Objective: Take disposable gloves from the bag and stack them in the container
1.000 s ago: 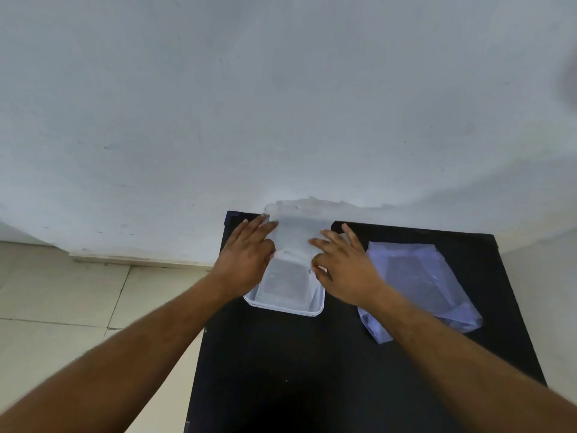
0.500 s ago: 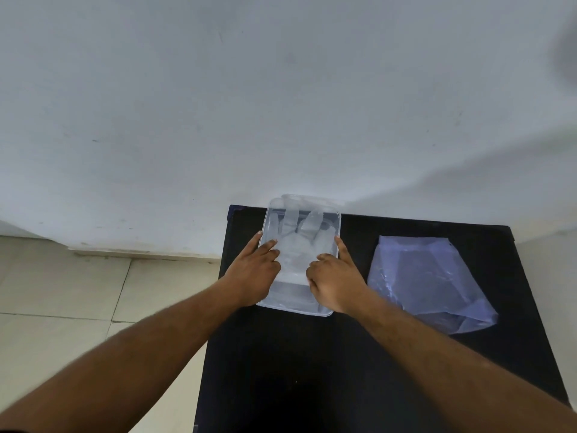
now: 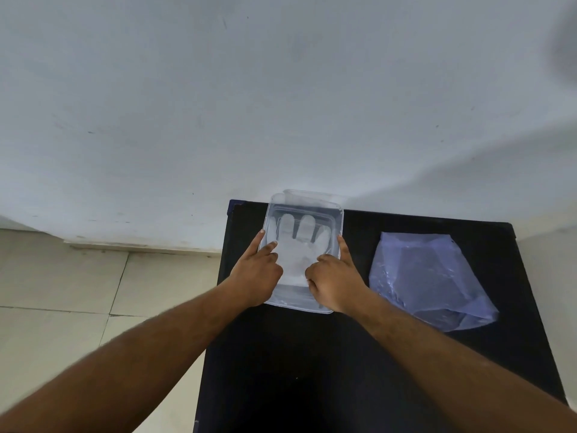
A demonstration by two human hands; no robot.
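Observation:
A clear rectangular plastic container (image 3: 338,220) sits at the far left of a black table. A translucent disposable glove (image 3: 298,245) lies flat inside it, fingers pointing away from me. My left hand (image 3: 257,273) rests on the container's left side, fingertips on the glove's edge. My right hand (image 3: 332,278) rests on the right side, index finger along the rim, other fingers curled onto the glove's cuff end. Whether either hand pinches the glove or only presses it is unclear. A bluish translucent plastic bag (image 3: 427,279) lies flat to the right, apart from both hands.
The black table (image 3: 296,370) stands against a white wall (image 3: 281,104). Its left edge drops to a beige tiled floor (image 3: 62,292). The container's far end reaches the table's back edge by the wall.
The glove was held up over the container and now lies flat inside it. Both hands have drawn back toward me along the container's sides.

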